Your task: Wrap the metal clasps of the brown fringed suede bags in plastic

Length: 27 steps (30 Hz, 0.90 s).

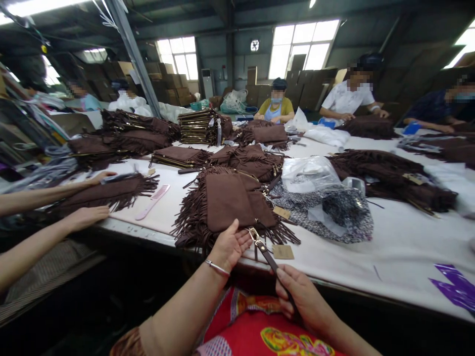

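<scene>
Red patterned cloth (241, 330) closest to the camera; just beyond, by the near edge of the desk (349, 264), both hands. Grips a narrow dark strap (267, 258) in the right hand (304, 294), fingers curled around its lower length. Holds the left hand (230, 247) palm up at the metal clasp (253, 232), fingers extended, unclenched; impossible to tell whether supporting it. Could let the clasp swing away under a sharp tug, for want of a firm grip near the metal; might also snag fringe if dragged sideways.

Just past the left fingers, the fringed brown bag (224, 200), flat on the desk, with the clasp at its near right corner. Near that corner, a card tag (283, 252). Left of the bag, a pink comb (153, 201) and, farther left, a co-worker's hands (87, 217); to its right, speckled fabric (347, 215).
</scene>
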### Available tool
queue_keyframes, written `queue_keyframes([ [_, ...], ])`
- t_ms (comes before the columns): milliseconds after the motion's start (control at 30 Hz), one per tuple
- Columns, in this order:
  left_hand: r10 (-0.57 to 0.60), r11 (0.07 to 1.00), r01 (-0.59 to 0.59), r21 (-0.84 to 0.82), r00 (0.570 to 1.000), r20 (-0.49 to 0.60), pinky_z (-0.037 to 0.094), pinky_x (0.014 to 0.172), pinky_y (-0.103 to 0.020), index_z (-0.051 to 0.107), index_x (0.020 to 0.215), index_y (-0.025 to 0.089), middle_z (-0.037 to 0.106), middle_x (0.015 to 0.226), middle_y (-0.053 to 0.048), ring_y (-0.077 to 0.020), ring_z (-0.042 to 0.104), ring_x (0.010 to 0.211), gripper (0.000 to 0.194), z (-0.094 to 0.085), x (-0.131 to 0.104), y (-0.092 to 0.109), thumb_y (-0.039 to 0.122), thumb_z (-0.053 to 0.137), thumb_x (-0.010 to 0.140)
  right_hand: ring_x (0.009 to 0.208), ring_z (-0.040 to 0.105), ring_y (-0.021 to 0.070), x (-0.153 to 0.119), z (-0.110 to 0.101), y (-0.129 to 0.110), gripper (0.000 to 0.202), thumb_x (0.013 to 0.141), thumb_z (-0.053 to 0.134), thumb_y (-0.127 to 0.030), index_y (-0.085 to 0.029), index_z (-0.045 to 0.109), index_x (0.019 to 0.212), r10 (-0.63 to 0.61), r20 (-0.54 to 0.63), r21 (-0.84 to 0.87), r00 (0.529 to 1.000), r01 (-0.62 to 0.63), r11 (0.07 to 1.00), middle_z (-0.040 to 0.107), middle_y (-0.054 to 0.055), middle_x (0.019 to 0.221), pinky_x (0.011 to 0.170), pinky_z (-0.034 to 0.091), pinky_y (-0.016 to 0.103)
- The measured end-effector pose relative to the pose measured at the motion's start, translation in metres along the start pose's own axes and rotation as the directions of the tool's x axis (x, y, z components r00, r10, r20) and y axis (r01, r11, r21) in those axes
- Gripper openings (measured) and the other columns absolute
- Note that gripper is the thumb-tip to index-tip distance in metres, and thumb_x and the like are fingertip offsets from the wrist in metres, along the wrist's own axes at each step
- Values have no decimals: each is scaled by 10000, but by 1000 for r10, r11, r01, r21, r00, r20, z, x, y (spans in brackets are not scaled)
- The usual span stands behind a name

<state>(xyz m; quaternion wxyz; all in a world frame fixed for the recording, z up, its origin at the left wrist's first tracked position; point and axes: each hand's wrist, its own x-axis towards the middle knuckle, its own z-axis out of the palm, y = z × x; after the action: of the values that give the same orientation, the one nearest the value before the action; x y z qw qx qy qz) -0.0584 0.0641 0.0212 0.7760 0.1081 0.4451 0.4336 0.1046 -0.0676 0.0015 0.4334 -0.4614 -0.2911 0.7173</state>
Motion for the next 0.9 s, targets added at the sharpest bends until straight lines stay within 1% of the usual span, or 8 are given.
queue_keyframes([
  [133,103,995,-103,7,988,-114,571,570,-300,614,1024,164,702,900,-107,-209,697,722,395,7,11,19,498,643,814,337,336,29,-3,-3,-3,348,862,589,-526,-203,468,909,-20,42,-75,999,23,997,445,-101,549,339,289,156],
  [267,332,923,-355,-148,930,-158,598,722,-342,618,1145,230,705,1105,-65,-193,696,857,335,13,26,38,284,681,820,335,323,28,-2,-4,1,386,837,599,-561,-202,464,885,-17,37,-149,999,22,989,429,-103,537,332,257,154],
  [333,404,877,-430,-212,901,-156,586,809,-337,627,1160,206,694,1157,-77,-191,683,942,336,18,33,48,212,664,826,342,313,29,1,-2,1,403,819,613,-571,-206,462,899,-12,25,-159,1000,16,987,419,-106,535,334,246,155],
  [433,454,853,-473,-220,881,-133,572,869,-357,649,1146,186,702,1146,-82,-200,679,976,326,28,39,57,179,664,820,356,298,26,5,-1,2,394,816,616,-563,-208,456,882,-31,18,-129,999,33,991,410,-106,539,345,226,155],
  [567,504,848,-491,-198,864,16,553,921,-404,679,1098,152,709,1130,-95,-211,687,966,293,43,45,61,168,682,806,367,306,26,7,-2,4,359,847,594,-534,-203,460,881,-76,14,-124,997,77,989,425,-100,552,363,234,158],
  [667,538,843,-535,-60,841,63,539,936,-392,666,1114,130,703,1144,-112,-202,684,975,280,49,57,62,221,640,850,380,334,29,8,-1,3,359,846,588,-536,-198,471,878,-103,-3,-165,995,101,981,450,-90,581,371,254,162],
  [767,545,825,-524,211,837,-48,540,910,-377,651,1094,80,724,1059,-144,-204,684,962,275,46,72,68,237,605,872,404,389,39,11,6,-1,368,820,613,-529,-191,498,910,-108,-12,-241,994,102,965,496,-76,612,377,274,160],
  [900,553,790,-480,382,826,-106,534,878,-385,681,913,77,738,904,-152,-258,680,956,232,26,71,82,180,754,718,385,469,66,19,14,1,365,821,586,-519,-159,529,841,34,79,-360,996,-3,933,554,-44,522,382,319,162],
])
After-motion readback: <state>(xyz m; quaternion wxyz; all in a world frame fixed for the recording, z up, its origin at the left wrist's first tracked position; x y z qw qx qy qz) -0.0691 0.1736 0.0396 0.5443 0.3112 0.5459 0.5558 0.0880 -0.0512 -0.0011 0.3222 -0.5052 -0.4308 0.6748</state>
